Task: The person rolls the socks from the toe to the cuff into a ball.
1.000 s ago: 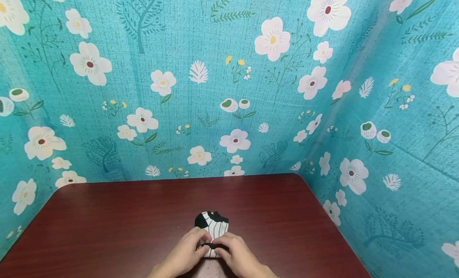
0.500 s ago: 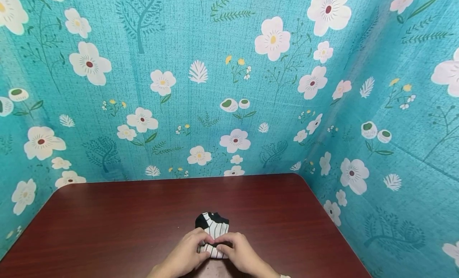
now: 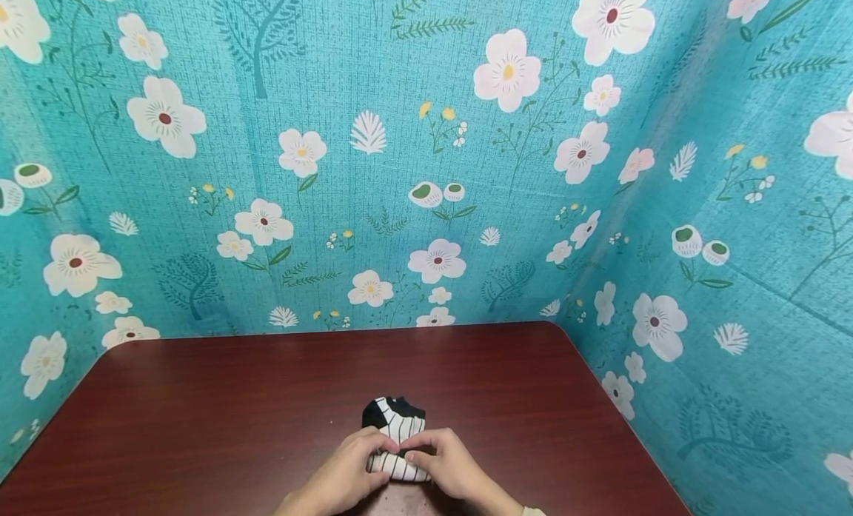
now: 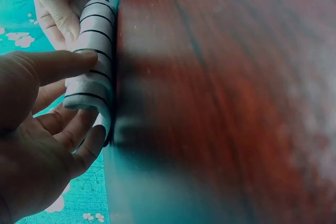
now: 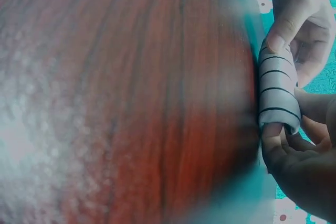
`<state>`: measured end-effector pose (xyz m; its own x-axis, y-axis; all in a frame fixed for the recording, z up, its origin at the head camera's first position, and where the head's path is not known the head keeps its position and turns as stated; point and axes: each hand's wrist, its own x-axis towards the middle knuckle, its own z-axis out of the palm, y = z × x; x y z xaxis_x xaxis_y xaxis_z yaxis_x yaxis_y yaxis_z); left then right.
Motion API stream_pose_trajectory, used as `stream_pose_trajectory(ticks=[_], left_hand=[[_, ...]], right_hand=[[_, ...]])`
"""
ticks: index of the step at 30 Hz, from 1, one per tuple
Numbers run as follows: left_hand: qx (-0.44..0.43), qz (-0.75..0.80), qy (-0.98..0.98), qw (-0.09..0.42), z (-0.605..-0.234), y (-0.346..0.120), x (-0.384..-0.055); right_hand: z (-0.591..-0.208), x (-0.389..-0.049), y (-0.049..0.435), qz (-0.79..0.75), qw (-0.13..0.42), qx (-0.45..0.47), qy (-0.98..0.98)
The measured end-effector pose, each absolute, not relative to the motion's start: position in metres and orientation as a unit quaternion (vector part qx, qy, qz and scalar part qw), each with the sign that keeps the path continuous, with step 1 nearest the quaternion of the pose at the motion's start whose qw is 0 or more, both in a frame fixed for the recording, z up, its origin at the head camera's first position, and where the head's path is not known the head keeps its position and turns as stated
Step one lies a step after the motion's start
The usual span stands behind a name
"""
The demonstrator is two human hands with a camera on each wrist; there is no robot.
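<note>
A white sock [image 3: 402, 429] with thin black stripes and black heel and cuff parts lies near the front of the table, its near end turned up into a thick fold. My left hand [image 3: 346, 464] holds the left end of that fold, thumb on the near side and fingers over the far side. On the right end, my right hand [image 3: 448, 463] pinches the fold the same way. From the left wrist, the striped fold [image 4: 95, 30] looks like a rounded roll with the left thumb across it. Right fingers tuck into the roll's open end [image 5: 278, 98] in the right wrist view.
The dark red-brown wooden table [image 3: 233, 397] spreads out around the sock. Behind it and along the right side hangs a turquoise flowered cloth [image 3: 373, 205].
The near fold of the sock has come up fuller, covering more of the black band between the hands. My right hand has shifted slightly right; the left has barely moved.
</note>
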<state>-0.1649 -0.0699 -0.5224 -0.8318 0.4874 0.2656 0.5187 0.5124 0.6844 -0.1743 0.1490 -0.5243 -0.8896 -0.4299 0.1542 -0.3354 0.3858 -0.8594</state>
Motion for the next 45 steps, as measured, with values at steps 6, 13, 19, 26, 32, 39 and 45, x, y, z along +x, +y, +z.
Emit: stream_pose_trajectory(ticks=[6, 13, 19, 26, 32, 39, 45], left_hand=[[-0.276, -0.417, -0.866, 0.0, -0.524, -0.07, -0.166], [-0.246, -0.442, -0.862, -0.025, -0.525, -0.074, -0.169], [-0.229, -0.447, -0.864, -0.031, -0.524, -0.074, -0.169], [-0.216, -0.489, -0.845, -0.011, -0.523, -0.073, -0.169], [-0.22, -0.511, -0.831, -0.019, -0.519, -0.073, -0.17], [-0.234, -0.504, -0.831, -0.03, -0.52, -0.072, -0.166], [-0.236, -0.492, -0.837, -0.025, -0.522, -0.072, -0.168]], right_hand=[[-0.527, -0.17, 0.149, -0.53, 0.039, -0.234, 0.814], [-0.53, -0.166, 0.15, -0.476, -0.032, -0.27, 0.836], [-0.528, -0.163, 0.149, -0.491, -0.024, -0.264, 0.83], [-0.534, -0.167, 0.15, -0.532, 0.019, -0.23, 0.815], [-0.536, -0.169, 0.15, -0.584, 0.074, -0.177, 0.788], [-0.531, -0.169, 0.15, -0.608, 0.097, -0.148, 0.774], [-0.53, -0.17, 0.151, -0.619, 0.102, -0.152, 0.764]])
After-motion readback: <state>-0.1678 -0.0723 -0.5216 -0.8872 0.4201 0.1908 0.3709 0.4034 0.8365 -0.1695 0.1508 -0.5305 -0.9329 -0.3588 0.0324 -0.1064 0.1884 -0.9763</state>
